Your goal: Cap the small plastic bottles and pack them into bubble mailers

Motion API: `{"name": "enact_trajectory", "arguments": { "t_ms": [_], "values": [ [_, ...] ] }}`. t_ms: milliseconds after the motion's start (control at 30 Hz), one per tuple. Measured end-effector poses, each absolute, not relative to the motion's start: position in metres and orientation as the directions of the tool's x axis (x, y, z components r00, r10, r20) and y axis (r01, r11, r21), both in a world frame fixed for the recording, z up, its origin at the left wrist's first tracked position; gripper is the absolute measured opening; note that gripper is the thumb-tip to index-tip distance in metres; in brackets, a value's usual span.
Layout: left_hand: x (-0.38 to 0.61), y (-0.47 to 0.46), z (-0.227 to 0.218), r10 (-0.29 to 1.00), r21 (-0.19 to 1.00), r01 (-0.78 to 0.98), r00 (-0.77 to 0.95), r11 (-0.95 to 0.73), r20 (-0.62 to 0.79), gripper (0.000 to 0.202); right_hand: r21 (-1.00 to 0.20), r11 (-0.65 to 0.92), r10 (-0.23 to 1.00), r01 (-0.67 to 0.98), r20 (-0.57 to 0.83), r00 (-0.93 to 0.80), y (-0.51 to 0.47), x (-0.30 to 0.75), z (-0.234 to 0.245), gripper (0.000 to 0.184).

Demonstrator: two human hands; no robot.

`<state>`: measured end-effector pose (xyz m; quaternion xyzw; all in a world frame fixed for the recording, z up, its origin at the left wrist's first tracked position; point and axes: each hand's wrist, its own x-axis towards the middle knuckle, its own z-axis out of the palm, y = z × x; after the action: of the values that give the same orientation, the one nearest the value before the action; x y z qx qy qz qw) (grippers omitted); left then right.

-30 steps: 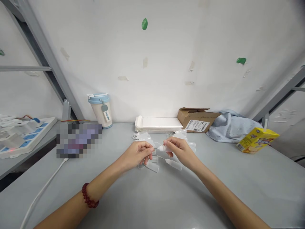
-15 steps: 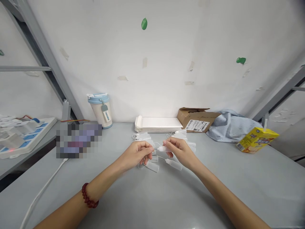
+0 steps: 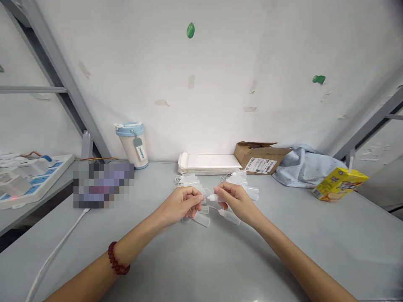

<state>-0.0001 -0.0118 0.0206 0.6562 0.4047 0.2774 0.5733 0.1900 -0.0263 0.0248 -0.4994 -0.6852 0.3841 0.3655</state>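
Note:
My right hand [image 3: 237, 200] pinches a small white dropper bottle [image 3: 213, 197] between thumb and fingers, its narrow tip pointing left. Close to that tip, the thumb and fingers of my left hand [image 3: 182, 203] are pressed together; what they hold is too small to make out. Below the hands on the grey table lie two more translucent bottles, a left one [image 3: 201, 219] and a right one [image 3: 229, 216], with thin white loops or strands at their ends. Several similar bottles lie in a left group [image 3: 189, 179] and a right group [image 3: 252, 193], partly hidden by my hands.
Behind the bottles are a stack of flat white boxes [image 3: 210, 163] and an opened cardboard box [image 3: 262, 159]. To the right are a pale blue cloth [image 3: 302, 165] and a yellow drink carton [image 3: 340, 184]. A tumbler [image 3: 134, 147], white cable [image 3: 56, 251] and power strip [image 3: 47, 180] are at left.
My right hand has shifted very slightly left with the dropper bottle, bringing its tip a little closer to my left fingertips. The left hand stays almost still.

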Motion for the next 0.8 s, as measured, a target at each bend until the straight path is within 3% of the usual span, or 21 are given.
{"name": "enact_trajectory", "arguments": {
  "t_ms": [800],
  "values": [
    [-0.0016, -0.0128, 0.0204, 0.837, 0.960, 0.238, 0.548, -0.150, -0.004, 0.021, -0.911, 0.176, 0.967, 0.373, 0.090, -0.236, -0.0271, 0.1891, 0.0251, 0.035]
  ]
}}
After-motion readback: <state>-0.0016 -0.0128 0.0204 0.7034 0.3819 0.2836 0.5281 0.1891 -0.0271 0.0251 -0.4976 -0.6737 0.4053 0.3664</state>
